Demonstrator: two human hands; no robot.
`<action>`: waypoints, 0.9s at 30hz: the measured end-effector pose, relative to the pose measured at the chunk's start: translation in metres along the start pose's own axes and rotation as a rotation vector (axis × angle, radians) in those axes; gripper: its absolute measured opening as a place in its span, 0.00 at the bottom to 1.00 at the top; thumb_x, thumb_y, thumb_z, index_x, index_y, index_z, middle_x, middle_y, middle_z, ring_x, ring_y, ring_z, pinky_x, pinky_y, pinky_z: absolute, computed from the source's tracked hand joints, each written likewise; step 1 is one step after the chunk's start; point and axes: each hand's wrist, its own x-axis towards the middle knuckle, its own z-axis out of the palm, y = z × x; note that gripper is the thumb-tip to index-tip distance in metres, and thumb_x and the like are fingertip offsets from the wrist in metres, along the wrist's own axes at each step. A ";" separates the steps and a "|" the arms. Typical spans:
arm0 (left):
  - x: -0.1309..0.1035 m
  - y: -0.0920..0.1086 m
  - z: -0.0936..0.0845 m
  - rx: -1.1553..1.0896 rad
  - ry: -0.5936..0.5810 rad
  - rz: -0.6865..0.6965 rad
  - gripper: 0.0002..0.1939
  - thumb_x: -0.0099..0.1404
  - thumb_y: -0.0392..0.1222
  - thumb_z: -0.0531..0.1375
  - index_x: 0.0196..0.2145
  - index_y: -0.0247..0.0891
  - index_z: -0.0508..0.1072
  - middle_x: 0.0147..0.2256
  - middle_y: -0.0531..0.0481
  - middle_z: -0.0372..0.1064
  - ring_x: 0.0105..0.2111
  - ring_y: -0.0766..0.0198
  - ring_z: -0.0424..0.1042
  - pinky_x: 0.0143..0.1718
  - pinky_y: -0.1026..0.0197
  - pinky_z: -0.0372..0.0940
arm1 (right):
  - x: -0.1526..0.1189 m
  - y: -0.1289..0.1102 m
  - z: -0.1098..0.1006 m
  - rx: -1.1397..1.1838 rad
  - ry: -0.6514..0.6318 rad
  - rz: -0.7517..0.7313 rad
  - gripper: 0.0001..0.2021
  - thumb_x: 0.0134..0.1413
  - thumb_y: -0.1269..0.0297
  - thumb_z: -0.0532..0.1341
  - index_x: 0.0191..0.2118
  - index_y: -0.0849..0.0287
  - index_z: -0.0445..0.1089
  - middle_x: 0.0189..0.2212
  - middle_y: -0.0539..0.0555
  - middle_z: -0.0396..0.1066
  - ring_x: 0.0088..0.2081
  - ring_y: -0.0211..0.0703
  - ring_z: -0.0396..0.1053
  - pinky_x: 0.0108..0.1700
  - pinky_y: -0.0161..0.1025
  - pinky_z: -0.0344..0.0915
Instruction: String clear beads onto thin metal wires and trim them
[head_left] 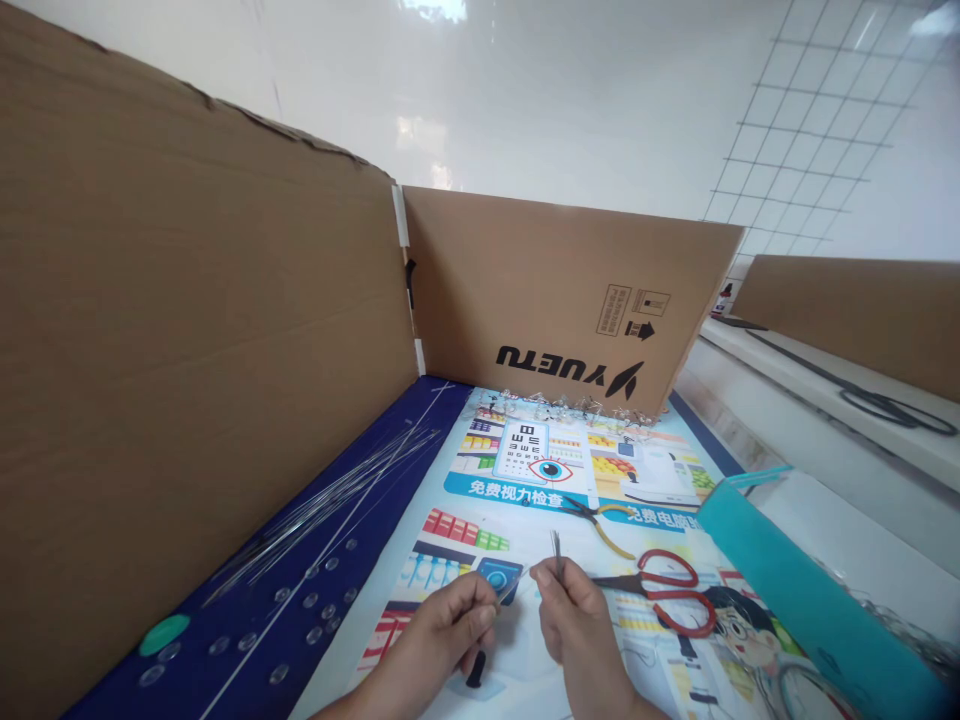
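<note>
In our right hand [571, 605] we are gripping a wire bundle [556, 546], its long axis pointing far; our left hand [459, 617], just left, is pinching a thin strand [513, 584] slanting far-right toward it. Red-handled scissors [643, 582] are lying right.

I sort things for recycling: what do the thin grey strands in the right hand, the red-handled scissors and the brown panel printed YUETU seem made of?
Thin grey strands: dull-looking, probably metal wire, being slim and straight.
Red-handled scissors: dark, likely metal blades; smooth handles, perhaps plastic-coated, judging by their even red.
Brown panel: matt cardboard, by its dull face and box symbols.
</note>
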 end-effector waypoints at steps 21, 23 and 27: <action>-0.003 0.003 0.000 0.033 -0.013 0.001 0.13 0.60 0.48 0.55 0.27 0.35 0.62 0.22 0.54 0.64 0.16 0.74 0.56 0.18 0.69 0.49 | 0.003 0.003 -0.001 0.004 0.011 -0.005 0.13 0.50 0.54 0.58 0.28 0.57 0.57 0.13 0.38 0.40 0.16 0.28 0.36 0.17 0.30 0.33; -0.003 0.004 0.001 0.044 -0.001 0.007 0.13 0.60 0.48 0.55 0.27 0.35 0.63 0.22 0.54 0.64 0.17 0.74 0.56 0.19 0.68 0.49 | 0.003 0.002 0.000 0.014 0.011 0.003 0.13 0.49 0.54 0.58 0.28 0.57 0.56 0.13 0.38 0.40 0.16 0.28 0.35 0.17 0.30 0.33; -0.003 0.004 0.001 0.037 0.013 0.019 0.13 0.60 0.48 0.55 0.26 0.35 0.63 0.22 0.55 0.63 0.16 0.74 0.54 0.19 0.68 0.49 | 0.003 0.002 0.000 0.012 0.006 -0.001 0.13 0.50 0.55 0.58 0.28 0.57 0.56 0.13 0.38 0.39 0.15 0.28 0.35 0.17 0.30 0.32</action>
